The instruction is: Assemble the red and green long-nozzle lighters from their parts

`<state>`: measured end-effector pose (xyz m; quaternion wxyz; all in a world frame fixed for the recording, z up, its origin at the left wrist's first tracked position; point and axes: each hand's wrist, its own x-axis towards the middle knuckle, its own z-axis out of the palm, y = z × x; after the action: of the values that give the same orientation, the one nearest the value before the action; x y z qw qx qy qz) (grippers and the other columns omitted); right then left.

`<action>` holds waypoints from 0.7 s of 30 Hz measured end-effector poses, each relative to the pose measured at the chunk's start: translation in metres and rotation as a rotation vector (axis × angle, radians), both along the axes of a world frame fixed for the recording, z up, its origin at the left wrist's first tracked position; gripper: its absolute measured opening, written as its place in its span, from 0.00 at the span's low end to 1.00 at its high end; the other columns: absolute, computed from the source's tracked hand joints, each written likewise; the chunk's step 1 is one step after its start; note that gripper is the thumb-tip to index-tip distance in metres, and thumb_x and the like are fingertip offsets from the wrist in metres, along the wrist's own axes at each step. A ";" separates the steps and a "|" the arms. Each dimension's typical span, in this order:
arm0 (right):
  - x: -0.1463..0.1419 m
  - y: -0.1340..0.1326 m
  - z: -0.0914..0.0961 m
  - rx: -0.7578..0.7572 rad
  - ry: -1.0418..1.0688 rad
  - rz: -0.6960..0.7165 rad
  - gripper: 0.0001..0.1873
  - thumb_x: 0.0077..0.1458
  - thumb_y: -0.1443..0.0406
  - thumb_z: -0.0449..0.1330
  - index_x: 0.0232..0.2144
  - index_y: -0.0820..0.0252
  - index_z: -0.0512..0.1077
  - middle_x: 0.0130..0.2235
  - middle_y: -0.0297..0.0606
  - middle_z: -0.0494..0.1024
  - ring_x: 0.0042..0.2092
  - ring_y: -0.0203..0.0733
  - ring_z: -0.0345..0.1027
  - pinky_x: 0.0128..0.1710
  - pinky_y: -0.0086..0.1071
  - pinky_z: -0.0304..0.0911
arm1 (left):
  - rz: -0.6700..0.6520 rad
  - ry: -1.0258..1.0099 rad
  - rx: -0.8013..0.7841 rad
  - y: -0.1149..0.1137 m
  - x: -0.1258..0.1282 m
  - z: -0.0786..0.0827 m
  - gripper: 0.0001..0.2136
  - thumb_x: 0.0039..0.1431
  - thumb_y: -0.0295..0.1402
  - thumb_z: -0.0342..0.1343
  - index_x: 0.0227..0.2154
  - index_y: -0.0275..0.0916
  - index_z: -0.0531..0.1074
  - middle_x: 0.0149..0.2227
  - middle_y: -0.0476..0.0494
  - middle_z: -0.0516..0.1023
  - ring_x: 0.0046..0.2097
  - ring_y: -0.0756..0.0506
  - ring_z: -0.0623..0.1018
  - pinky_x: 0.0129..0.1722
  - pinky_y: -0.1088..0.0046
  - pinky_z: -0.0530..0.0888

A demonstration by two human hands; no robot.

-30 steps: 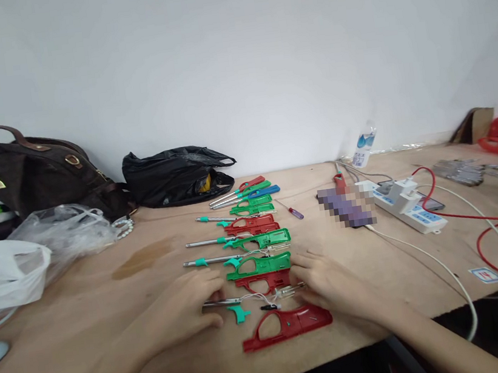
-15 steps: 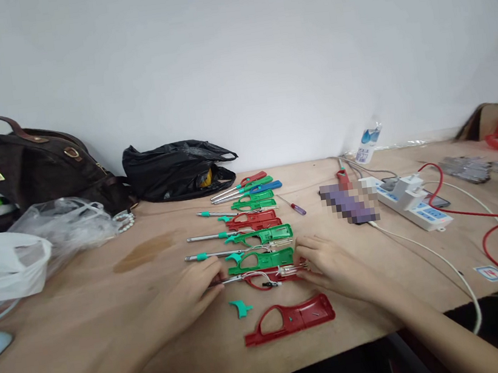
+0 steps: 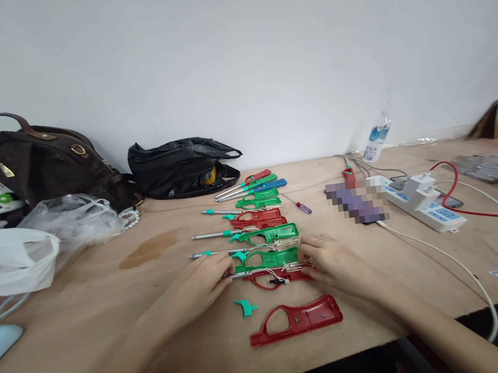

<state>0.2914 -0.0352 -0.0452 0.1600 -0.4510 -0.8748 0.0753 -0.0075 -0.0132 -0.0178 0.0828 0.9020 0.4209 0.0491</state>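
Just below the centre of the frame, the person's two hands were stretched over a row of lighter parts on the brown table [image 3: 185, 366]. The left hand [image 3: 212, 277] had its thumb and fingers pinched on the left end of a thin metal rod [image 3: 240, 275]. The right hand [image 3: 329, 258], well apart from it, had its fingertips closed about the right end of a clear tank [image 3: 292, 266], though the knuckles partly hid the grip. Rod and tank lay in line across a red handle half [image 3: 298, 275], and a small black plug [image 3: 278, 281] sat by its loop.

Just above, touching or nearly so, was a green handle half [image 3: 281, 258]. Below the hands, toward the bottom centre, a loose green trigger [image 3: 247, 308] lay near another red half [image 3: 310, 317], hollow side up, with a tiny screw-like bit inside.

Higher up the middle, more opened lighters ran in a column, up to three closed ones [image 3: 271, 179] in red, green and blue. A screwdriver [image 3: 304, 208] lay just right of that column. At the right, I saw a power strip [image 3: 439, 216] with a red cable [image 3: 477, 214] and a tilted water bottle [image 3: 376, 140] near the wall. A black plastic bag [image 3: 177, 168] stood upper left of centre, beside a dark handbag [image 3: 60, 168]; a white bag [image 3: 9, 264] lay at the left edge.
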 end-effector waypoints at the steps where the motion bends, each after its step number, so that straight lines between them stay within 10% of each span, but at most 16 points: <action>1: -0.001 0.000 -0.001 0.007 -0.008 -0.002 0.04 0.57 0.72 0.58 0.32 0.60 0.67 0.38 0.39 0.73 0.40 0.45 0.68 0.41 0.37 0.64 | 0.004 0.005 -0.002 0.000 0.000 0.000 0.08 0.60 0.26 0.44 0.31 0.40 0.67 0.35 0.47 0.75 0.35 0.44 0.72 0.34 0.70 0.65; 21: -0.001 0.003 -0.013 0.055 -0.046 -0.024 0.05 0.56 0.72 0.59 0.31 0.60 0.66 0.38 0.38 0.73 0.38 0.45 0.68 0.37 0.37 0.63 | 0.000 0.042 -0.036 -0.002 0.005 0.002 0.08 0.60 0.25 0.45 0.30 0.39 0.67 0.34 0.47 0.73 0.35 0.44 0.71 0.34 0.70 0.64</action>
<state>0.2907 -0.0327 -0.0582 0.1532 -0.4584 -0.8746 0.0389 -0.0022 -0.0155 -0.0153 0.0901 0.9012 0.4233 0.0227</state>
